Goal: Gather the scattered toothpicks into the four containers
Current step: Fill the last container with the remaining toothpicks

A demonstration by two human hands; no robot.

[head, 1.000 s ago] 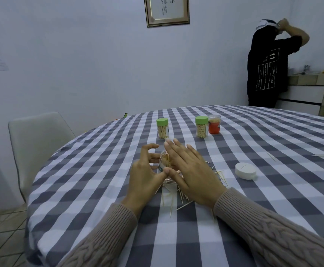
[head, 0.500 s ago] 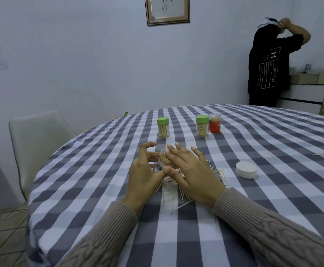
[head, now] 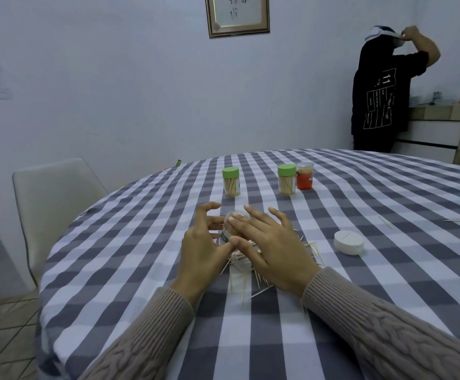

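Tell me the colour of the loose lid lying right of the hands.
White lid, clearest in the head view.

Single head-worn view, looking forward and down, close over table (head: 360,270) (wide-angle), wall beyond

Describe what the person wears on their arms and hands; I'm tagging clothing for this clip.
Both arms are covered by long sleeves of a beige-taupe knitted sweater with a cable pattern and ribbed cuffs that end at the wrists. The left hand and right hand are bare: no gloves, rings, watch or bracelet show.
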